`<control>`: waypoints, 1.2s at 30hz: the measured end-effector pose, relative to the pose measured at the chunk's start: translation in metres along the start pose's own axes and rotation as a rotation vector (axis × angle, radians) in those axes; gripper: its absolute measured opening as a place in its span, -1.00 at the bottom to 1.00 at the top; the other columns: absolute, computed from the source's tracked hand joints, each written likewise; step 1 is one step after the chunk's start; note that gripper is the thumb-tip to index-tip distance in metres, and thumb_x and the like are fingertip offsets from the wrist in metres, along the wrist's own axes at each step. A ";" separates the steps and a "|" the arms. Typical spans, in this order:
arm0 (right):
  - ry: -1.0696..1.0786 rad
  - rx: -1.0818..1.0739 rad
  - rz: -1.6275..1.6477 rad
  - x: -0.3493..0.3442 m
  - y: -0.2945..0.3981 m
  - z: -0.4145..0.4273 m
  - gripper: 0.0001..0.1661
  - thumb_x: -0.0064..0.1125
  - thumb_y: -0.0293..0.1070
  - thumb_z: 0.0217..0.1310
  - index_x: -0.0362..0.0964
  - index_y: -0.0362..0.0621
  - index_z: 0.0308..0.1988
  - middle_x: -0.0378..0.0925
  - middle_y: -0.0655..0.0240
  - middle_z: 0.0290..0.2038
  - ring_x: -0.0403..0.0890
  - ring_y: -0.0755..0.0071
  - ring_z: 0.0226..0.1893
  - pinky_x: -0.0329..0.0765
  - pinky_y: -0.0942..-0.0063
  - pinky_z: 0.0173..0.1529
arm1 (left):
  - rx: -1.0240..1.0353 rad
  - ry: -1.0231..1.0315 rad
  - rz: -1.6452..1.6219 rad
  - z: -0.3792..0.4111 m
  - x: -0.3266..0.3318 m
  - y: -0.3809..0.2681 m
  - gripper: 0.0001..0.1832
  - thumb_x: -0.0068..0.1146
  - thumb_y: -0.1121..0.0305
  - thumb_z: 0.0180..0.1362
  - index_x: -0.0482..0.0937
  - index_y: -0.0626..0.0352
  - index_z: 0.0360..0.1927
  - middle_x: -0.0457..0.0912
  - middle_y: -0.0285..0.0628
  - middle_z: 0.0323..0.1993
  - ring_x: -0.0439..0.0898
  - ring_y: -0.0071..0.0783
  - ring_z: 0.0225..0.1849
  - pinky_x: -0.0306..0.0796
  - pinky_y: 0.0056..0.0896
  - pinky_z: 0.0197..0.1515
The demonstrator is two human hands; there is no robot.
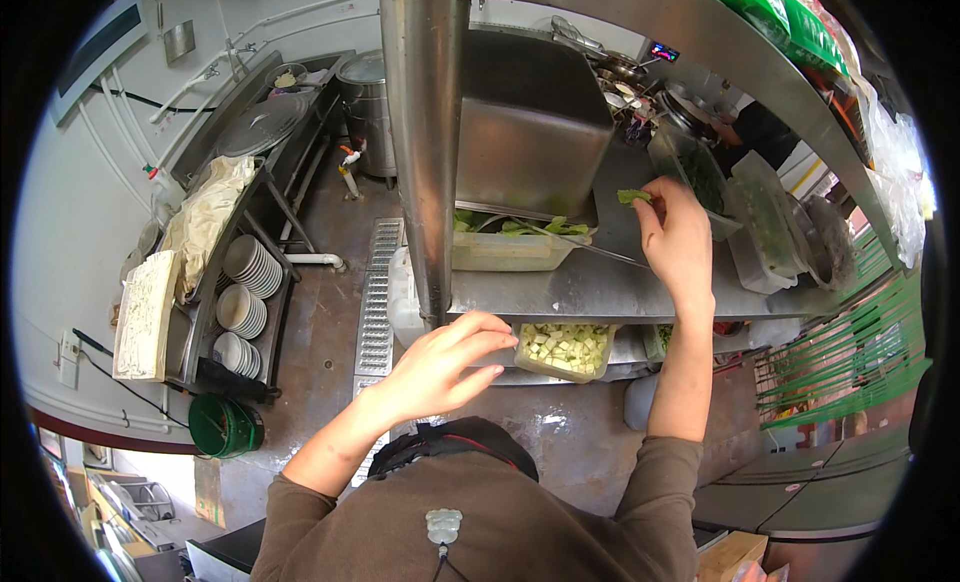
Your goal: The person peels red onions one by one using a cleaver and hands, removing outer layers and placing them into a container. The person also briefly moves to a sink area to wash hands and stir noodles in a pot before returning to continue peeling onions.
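Pinched between the thumb and fingers of my right hand [675, 225] is a small piece of green leaf [634, 197], held above the stainless steel table [517, 293]. My left hand [450, 360] holds nothing; its fingers are apart near the table's front edge. Just beyond its fingertips, on the lower shelf, a plastic tub [566, 372] contains pale green diced vegetable [568, 344]. A translucent plastic container [510, 253] of leafy greens [566, 227] sits on the table, partly under a big steel box [529, 147]. A thin metal handle [600, 249] sticks out of that container to the right.
A steel post [424, 154] rises at the table's front left. Clear bins [761, 229] and a bin of dark greens [701, 180] stand at right. Stacked bowls [251, 267] fill a rack at left, near a green bucket [223, 426]. Another person's dark sleeve [761, 135] shows behind.
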State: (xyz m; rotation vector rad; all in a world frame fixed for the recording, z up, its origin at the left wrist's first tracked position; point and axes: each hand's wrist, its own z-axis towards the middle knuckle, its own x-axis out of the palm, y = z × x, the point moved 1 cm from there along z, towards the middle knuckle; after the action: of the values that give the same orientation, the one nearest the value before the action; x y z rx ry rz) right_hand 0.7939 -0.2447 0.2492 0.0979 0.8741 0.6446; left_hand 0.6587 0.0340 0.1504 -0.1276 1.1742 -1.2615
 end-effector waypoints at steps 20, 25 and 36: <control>-0.084 -0.364 0.037 0.037 0.060 0.051 -0.42 0.43 -0.24 0.11 0.51 -0.17 0.11 0.56 0.11 0.09 0.55 -0.04 0.13 0.50 0.19 0.20 | -0.396 -0.622 -0.535 -0.025 -0.077 0.046 -0.74 -0.16 0.54 0.44 0.57 0.20 0.03 0.57 -0.34 -0.30 0.49 -0.72 -0.35 0.40 -0.68 -0.39; -0.175 -0.292 0.093 0.034 0.028 0.079 -0.40 0.40 -0.11 0.23 0.48 -0.23 0.12 0.55 -0.02 0.11 0.54 -0.05 0.17 0.46 0.22 0.24 | -0.483 -0.618 -0.483 0.009 -0.128 0.084 -0.76 -0.14 0.48 0.45 0.56 0.19 0.04 0.59 -0.33 -0.22 0.52 -0.69 -0.32 0.43 -0.64 -0.36; 0.639 0.868 1.022 0.085 -0.068 0.087 0.15 -0.30 0.74 0.16 0.40 -0.11 0.18 0.50 0.13 0.11 0.47 0.11 0.17 0.26 -0.37 0.27 | -0.438 -0.363 -0.800 0.137 -0.168 0.111 -0.72 -0.01 0.38 0.43 0.51 0.18 0.16 0.65 -0.21 0.03 0.60 -0.46 0.04 0.43 -0.29 0.20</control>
State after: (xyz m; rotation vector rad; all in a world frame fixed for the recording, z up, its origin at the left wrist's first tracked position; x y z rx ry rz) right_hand 0.9310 -0.2369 0.2250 1.2358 1.6975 1.2264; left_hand 0.8578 0.1380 0.2440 -1.1967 1.0889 -1.5428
